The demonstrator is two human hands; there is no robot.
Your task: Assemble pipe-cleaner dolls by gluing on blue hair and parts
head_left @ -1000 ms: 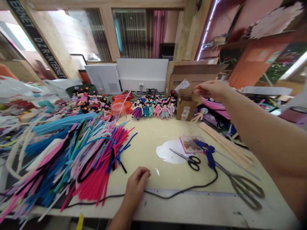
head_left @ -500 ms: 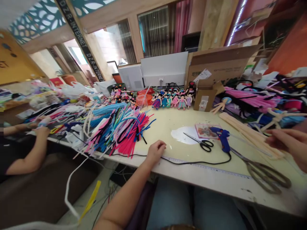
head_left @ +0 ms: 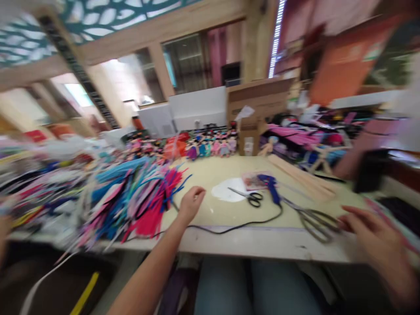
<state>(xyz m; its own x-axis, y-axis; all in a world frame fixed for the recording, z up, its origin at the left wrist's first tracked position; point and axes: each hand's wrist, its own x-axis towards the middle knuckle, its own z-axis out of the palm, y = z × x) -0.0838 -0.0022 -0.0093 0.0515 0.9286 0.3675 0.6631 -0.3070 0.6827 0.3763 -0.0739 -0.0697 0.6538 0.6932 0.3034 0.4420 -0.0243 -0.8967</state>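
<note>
My left hand (head_left: 192,203) hovers over or rests on the near part of the table, its fingers loosely curled with nothing visible in them. Right of it, small black-handled scissors (head_left: 254,199) lie beside a white patch (head_left: 226,189). A blue glue gun (head_left: 272,189) lies near them, with its black cord running past my left hand. My right hand (head_left: 374,236), blurred, is at the handles of large metal shears (head_left: 316,225), fingers apart; whether it touches them I cannot tell.
A heap of colourful pipe cleaners (head_left: 144,199) covers the table's left. Small dolls (head_left: 213,146) stand at the back beside a cardboard box (head_left: 248,140). Beige strips (head_left: 302,177) lie at right, near a black object (head_left: 370,170). A person's arm (head_left: 4,232) shows at the left edge.
The view has swung to the right and blurred. My right hand has come lower and nearer the shears' handles. My left hand stays curled over the table.
</note>
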